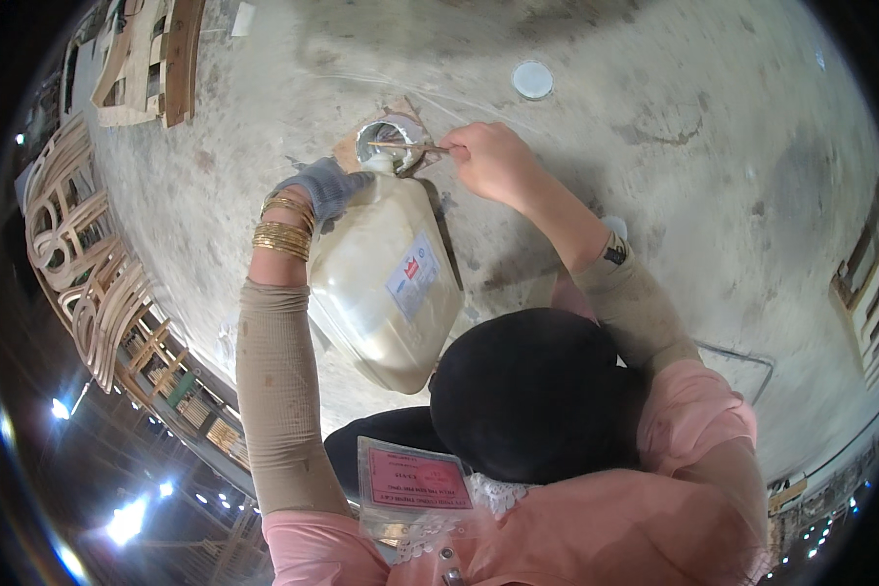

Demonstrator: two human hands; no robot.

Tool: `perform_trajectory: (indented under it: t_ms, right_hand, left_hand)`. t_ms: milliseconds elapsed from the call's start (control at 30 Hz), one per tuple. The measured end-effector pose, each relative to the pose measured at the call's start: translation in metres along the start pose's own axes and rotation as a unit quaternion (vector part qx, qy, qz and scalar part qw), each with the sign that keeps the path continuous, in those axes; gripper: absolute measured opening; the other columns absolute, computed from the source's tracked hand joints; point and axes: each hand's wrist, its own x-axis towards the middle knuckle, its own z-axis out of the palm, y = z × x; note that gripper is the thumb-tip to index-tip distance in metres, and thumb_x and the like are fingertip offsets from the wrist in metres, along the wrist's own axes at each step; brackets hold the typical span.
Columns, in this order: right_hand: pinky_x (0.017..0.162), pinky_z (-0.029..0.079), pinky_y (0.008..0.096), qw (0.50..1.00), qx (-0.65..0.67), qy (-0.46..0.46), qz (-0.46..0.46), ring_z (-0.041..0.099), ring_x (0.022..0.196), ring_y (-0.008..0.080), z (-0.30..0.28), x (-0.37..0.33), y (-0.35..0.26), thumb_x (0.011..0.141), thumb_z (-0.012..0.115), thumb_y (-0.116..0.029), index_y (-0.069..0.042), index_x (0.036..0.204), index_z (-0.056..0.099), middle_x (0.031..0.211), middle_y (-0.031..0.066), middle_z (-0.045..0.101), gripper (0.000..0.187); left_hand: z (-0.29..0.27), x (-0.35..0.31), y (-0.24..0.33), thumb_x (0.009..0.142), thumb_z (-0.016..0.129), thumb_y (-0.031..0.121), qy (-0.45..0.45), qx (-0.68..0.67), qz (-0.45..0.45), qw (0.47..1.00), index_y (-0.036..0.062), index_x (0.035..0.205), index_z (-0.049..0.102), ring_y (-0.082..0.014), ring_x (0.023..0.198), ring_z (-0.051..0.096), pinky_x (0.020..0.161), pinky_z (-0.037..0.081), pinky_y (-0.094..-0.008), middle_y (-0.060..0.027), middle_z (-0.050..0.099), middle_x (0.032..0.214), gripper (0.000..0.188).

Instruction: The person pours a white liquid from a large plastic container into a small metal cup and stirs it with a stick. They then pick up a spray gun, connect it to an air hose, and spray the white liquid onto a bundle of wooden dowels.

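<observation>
A large translucent whitish plastic jug (366, 278) with a label lies tilted in front of my knees, its neck at the rim of a small round pot (363, 140). My left hand (328, 188), in a grey glove, grips the jug near its neck, though its fingertips are partly hidden. Bare, my right hand (493, 161) pinches a thin stick (410, 146) that reaches across the pot's mouth. Under the pot lies a brownish flat scrap (406, 105). What is inside the pot is hard to make out.
A white round lid (532, 80) lies on the concrete floor (674, 146) farther off. Wooden frames (178, 63) stand at the far left, and curved wooden pieces (68, 225) are stacked along the left side. A pale wooden piece (858, 293) stands at the right edge.
</observation>
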Motion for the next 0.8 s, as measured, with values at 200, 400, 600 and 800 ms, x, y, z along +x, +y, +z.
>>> perform_trajectory:
  t_ms: [200, 400, 600, 800]
  right_hand:
    - [0.071, 0.046, 0.0389, 1.000, 0.011, -0.009, 0.019, 0.058, 0.077, 0.0344, -0.003, 0.000, -0.002, 0.079, 0.045, -0.008, -0.003, 0.096, 0.061, 0.084, 0.0190, 0.060, 0.024]
    - [0.065, 0.046, 0.0328, 0.998, 0.041, -0.035, 0.044, 0.060, 0.067, 0.0259, -0.006, 0.000, -0.005, 0.082, 0.046, -0.011, -0.002, 0.098, 0.061, 0.077, 0.0196, 0.061, 0.024]
    - [0.062, 0.045, 0.0322, 0.996, 0.054, -0.049, 0.052, 0.059, 0.064, 0.0233, -0.006, 0.002, -0.006, 0.083, 0.046, -0.012, -0.002, 0.099, 0.061, 0.075, 0.0175, 0.062, 0.025]
    - [0.061, 0.045, 0.0320, 0.996, 0.058, -0.039, 0.047, 0.058, 0.063, 0.0226, -0.006, 0.004, -0.004, 0.083, 0.046, -0.013, -0.002, 0.099, 0.062, 0.074, 0.0160, 0.062, 0.024]
  left_hand:
    - [-0.003, -0.007, 0.007, 0.082, 0.050, 0.045, -0.005, -0.001, -0.002, 1.000, -0.0058, 0.077, 0.058, -0.0190, 0.045, 0.053, 0.046, 0.043, -0.0337, -0.0100, 0.052, 0.055, 0.052]
    - [-0.006, -0.017, 0.015, 0.083, 0.050, 0.044, -0.012, -0.011, 0.019, 1.000, -0.0060, 0.076, 0.058, -0.0195, 0.045, 0.054, 0.045, 0.043, -0.0341, -0.0110, 0.053, 0.054, 0.052]
    - [-0.007, -0.026, 0.021, 0.084, 0.049, 0.043, -0.003, -0.008, 0.036, 0.999, -0.0059, 0.079, 0.059, -0.0197, 0.046, 0.054, 0.045, 0.042, -0.0344, -0.0112, 0.054, 0.055, 0.050]
    - [-0.004, -0.015, 0.012, 0.084, 0.050, 0.043, 0.003, -0.013, 0.018, 1.000, -0.0054, 0.078, 0.060, -0.0207, 0.045, 0.054, 0.045, 0.042, -0.0352, -0.0114, 0.054, 0.055, 0.050]
